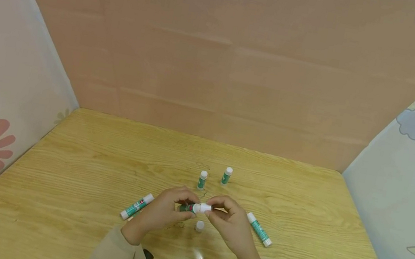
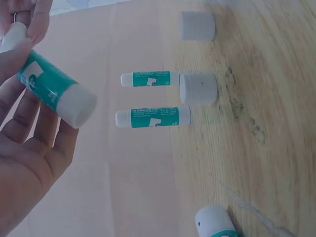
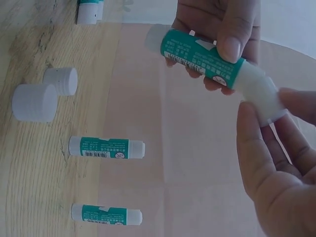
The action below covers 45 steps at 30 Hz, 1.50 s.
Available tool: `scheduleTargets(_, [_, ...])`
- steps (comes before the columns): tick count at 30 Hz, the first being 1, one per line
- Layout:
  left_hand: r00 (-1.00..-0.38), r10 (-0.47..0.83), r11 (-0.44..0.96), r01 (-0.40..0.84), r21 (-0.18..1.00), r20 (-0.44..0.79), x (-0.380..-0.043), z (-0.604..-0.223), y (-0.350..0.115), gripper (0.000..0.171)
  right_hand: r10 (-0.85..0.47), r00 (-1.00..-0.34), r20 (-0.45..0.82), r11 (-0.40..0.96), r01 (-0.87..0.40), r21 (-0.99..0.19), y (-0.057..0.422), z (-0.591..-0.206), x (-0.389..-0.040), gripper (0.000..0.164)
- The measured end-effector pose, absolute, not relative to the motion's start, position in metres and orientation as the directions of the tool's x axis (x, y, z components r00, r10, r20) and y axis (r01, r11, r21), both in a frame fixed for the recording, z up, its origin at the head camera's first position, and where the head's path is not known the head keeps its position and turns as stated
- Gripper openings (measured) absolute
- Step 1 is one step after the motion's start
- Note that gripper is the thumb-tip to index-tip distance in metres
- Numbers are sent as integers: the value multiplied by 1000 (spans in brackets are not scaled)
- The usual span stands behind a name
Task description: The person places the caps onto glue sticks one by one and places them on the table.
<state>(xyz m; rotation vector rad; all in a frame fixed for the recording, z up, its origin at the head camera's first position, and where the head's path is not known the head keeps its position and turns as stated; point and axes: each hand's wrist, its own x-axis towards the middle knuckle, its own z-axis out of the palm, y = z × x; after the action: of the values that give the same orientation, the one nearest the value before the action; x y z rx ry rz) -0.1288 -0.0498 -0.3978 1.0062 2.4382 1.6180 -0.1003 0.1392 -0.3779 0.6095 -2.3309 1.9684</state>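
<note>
My left hand (image 1: 165,211) holds a green-labelled glue stick (image 3: 200,58) by its body, tilted above the table. My right hand (image 1: 233,227) pinches a white cap (image 3: 261,98) between thumb and fingertips. That cap meets the tube's end at a slant in the right wrist view; whether it is seated cannot be told. The tube's opposite white end (image 2: 78,106) juts out past my left fingers. Below the hands, on the wooden table, stands a loose white cap (image 1: 199,226); the left wrist view has a second white cap (image 2: 197,25) beside it.
Beyond the hands two glue sticks stand upright, a nearer glue stick (image 1: 202,180) and a farther glue stick (image 1: 226,176). One glue stick (image 1: 137,206) lies left of my left hand, another glue stick (image 1: 259,229) right of my right. Printed walls enclose the table (image 1: 103,153).
</note>
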Motion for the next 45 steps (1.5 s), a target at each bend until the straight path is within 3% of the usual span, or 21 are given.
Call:
scheduleTargets(15, [-766,546,428,602,674,338,-127,-400,-47,23,-302,-893,333,271,-415,-868,136,-385,-100,14])
scheduleTargets(25, [-712,560,508,698,504,422,-124,-395,-43,26,-337,-816,469,353,-571,-741,133,-393,-102,15])
scheduleTargets(45, [-749,516,513,659,551,416,-120,-395,-38,23,-304,-865,399,377,-494,-783,132,-390,-99,12])
